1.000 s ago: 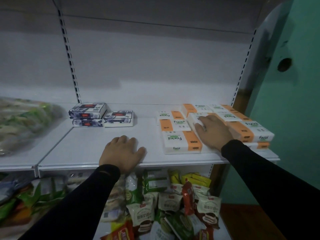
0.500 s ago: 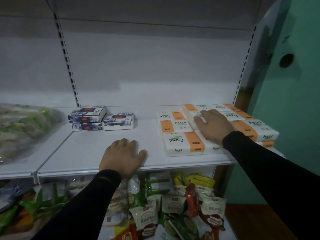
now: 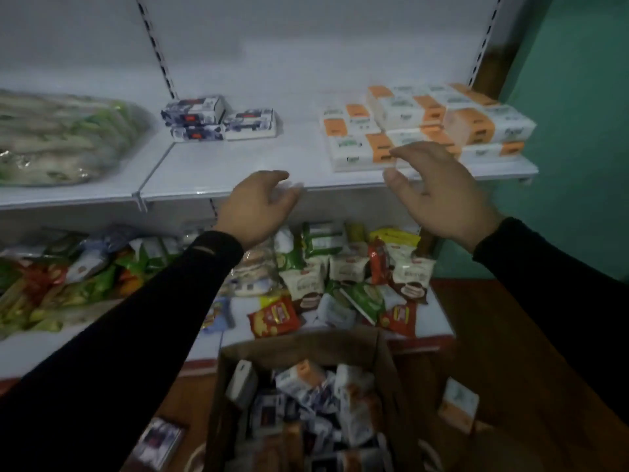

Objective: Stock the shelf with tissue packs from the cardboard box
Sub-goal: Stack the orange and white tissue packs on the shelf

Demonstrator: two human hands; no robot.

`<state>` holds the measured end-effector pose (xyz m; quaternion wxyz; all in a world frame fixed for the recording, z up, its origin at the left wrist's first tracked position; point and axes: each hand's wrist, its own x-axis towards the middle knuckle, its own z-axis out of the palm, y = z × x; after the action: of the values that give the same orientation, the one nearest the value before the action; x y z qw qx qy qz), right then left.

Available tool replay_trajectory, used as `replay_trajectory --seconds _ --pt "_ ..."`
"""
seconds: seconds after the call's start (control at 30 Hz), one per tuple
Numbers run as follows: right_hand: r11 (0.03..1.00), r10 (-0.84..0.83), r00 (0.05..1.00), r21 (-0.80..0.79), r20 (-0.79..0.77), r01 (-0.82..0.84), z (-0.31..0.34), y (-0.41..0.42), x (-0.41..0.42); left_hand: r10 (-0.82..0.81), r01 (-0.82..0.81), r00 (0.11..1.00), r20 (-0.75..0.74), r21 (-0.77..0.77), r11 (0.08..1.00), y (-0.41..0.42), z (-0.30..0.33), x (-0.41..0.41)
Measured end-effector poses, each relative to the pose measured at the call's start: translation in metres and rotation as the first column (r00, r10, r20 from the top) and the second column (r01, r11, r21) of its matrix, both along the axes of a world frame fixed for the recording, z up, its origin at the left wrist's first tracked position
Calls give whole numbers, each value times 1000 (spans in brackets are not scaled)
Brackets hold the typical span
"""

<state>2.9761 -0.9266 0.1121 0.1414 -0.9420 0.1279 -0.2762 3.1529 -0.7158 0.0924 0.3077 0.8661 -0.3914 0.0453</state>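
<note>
Orange-and-white tissue packs [image 3: 422, 124] lie stacked on the right of the white shelf [image 3: 238, 165]. Three blue-patterned tissue packs [image 3: 218, 119] sit near its middle. Below, a brown cardboard box [image 3: 306, 400] stands on the floor, holding several mixed packs. My left hand [image 3: 258, 206] hovers at the shelf's front edge, fingers loosely curled, holding nothing. In front of the orange packs my right hand [image 3: 439, 192] hangs in the air with fingers spread and empty.
A large clear bag of green-white goods [image 3: 61, 137] fills the shelf's left side. The lower shelf [image 3: 102, 338] carries heaps of snack packets [image 3: 340, 281]. Loose packs lie on the wooden floor beside the box [image 3: 457, 403], [image 3: 158, 441]. A green wall [image 3: 578, 131] closes the right side.
Both hands have lifted off and drawn back from the shelf: the right left the orange packs, the left left the shelf surface. The view has tipped down, bringing the box into sight.
</note>
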Motion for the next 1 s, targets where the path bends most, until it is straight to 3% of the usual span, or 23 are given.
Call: replay_trajectory --seconds 0.17,0.3,0.43,0.53,0.67,0.8,1.0 --pt "994 26 1000 105 -15 -24 -83 46 -38 -55 56 997 -59 -1 998 52 -63 -60" --pt "941 66 955 337 -290 38 -159 74 -55 -31 71 972 -234 166 983 72 -133 -80" --pt "895 142 845 432 -515 112 -232 93 -49 6 150 911 -413 345 927 81 -211 -79" --pt "864 221 752 482 -621 144 -288 102 -30 95 199 816 -570 431 880 89 -272 -71" --pt "840 259 698 512 -668 179 -349 111 6 197 202 765 -613 519 831 93 -346 -54" --pt "783 294 746 598 -598 172 -403 117 42 264 180 714 -649 534 826 86 -399 -37" --pt "661 322 713 687 -623 302 -461 118 68 307 173 679 -667 552 816 64 -446 -21"
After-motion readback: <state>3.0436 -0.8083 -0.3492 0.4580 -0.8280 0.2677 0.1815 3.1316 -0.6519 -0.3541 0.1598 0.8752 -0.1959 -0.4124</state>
